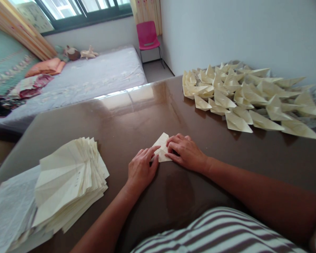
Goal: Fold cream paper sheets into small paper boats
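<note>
A small cream sheet of folded paper (162, 142) lies on the glossy brown table in front of me. My left hand (142, 167) is at its left side, index finger laid over the paper and thumb at the lower edge. From the right, my right hand (185, 151) holds the paper with curled fingers on top and the thumb along the near edge. The fingers partly cover the paper, so its exact folds are hard to make out.
Creased cream sheets (65, 175) are stacked at the left, over greyish printed paper (13, 207). Many folded paper boats (239, 93) crowd the table's (137, 123) far right by the wall. Beyond stand a bed (100, 75) and a pink chair (147, 35).
</note>
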Tool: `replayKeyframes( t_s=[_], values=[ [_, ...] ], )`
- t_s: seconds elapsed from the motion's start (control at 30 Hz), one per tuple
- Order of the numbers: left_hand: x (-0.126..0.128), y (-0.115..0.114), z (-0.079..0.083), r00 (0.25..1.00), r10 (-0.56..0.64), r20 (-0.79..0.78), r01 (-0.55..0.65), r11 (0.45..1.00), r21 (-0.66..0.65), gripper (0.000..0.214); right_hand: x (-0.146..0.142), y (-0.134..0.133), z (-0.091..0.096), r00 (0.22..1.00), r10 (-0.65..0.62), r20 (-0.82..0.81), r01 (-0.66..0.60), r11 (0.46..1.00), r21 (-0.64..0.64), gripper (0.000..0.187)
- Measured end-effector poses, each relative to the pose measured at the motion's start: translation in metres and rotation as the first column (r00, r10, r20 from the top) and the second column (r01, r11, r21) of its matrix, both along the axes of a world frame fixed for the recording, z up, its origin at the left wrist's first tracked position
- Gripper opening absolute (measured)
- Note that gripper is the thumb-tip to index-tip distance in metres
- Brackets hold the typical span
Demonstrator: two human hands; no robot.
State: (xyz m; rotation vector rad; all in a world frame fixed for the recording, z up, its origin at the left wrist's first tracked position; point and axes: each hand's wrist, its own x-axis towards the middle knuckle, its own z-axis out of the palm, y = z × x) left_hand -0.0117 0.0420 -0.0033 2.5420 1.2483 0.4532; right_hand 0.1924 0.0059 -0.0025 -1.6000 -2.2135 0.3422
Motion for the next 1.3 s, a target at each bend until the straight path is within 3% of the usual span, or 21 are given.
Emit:
replayKeyframes(
  t_s=[0.33,0.53,0.87,0.97,1.07,1.13,1.3],
  values=[
    [0.0,0.001,0.001,1.0,0.004,-0.02,-0.004,1.0,-0.023,0.026,0.014,0.002,0.004,0.99,0.122,-0.071,-0.127,0.99,-0.068,0.024],
    [0.001,0.0,0.001,0.999,0.006,-0.053,-0.005,1.0,0.03,0.026,0.016,0.001,0.004,0.991,0.117,-0.071,-0.121,0.991,-0.062,0.024],
    [0.002,-0.002,0.0,0.993,0.001,-0.116,0.015,0.991,0.136,0.028,0.019,-0.004,0.016,0.953,0.27,0.138,-0.277,0.96,0.035,0.02],
    [0.002,-0.007,0.001,0.989,-0.025,-0.143,0.065,0.957,0.283,0.026,0.018,-0.008,0.021,0.938,0.276,0.21,-0.288,0.957,0.032,0.022],
    [0.002,-0.021,0.002,0.973,-0.131,-0.191,0.203,0.878,0.434,0.029,0.016,-0.013,0.022,0.926,0.286,0.245,-0.302,0.953,0.027,0.027],
    [0.003,-0.032,0.002,0.945,-0.205,-0.255,0.304,0.839,0.452,0.033,0.016,-0.016,0.022,0.921,0.295,0.254,-0.31,0.95,0.022,0.03],
    [0.006,-0.051,-0.001,0.908,-0.164,-0.386,0.328,0.853,0.407,0.041,0.024,-0.015,0.022,0.924,0.334,0.186,-0.339,0.941,-0.007,0.038]
  ],
)
